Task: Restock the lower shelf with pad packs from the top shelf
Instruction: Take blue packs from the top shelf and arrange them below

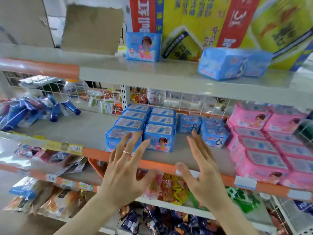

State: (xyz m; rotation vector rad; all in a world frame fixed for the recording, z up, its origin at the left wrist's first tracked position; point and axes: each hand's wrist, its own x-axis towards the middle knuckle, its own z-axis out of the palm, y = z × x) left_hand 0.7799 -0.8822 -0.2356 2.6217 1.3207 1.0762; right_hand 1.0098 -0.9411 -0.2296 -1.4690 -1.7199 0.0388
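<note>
On the top shelf (169, 73) one blue pad pack (143, 46) stands upright at the back, and two more blue packs (232, 63) lie to the right. On the lower shelf (88, 129), blue pad packs (159, 133) stand in two rows near the middle, with other blue packs (213, 129) right of them. My left hand (125, 167) is spread with straight fingers just in front of the front left blue pack; a ring is on one finger. My right hand (203, 170) is raised, fingers straight, holding nothing, in front of a bare stretch of the lower shelf.
Pink pad packs (264, 145) fill the lower shelf's right side. Blue tubes (33, 111) lie at its left. Cardboard boxes (91, 28) and yellow-red cartons (220, 22) stand on the top shelf. Snack bags (169, 187) fill the shelves below. A white wire grid (186, 102) backs the lower shelf.
</note>
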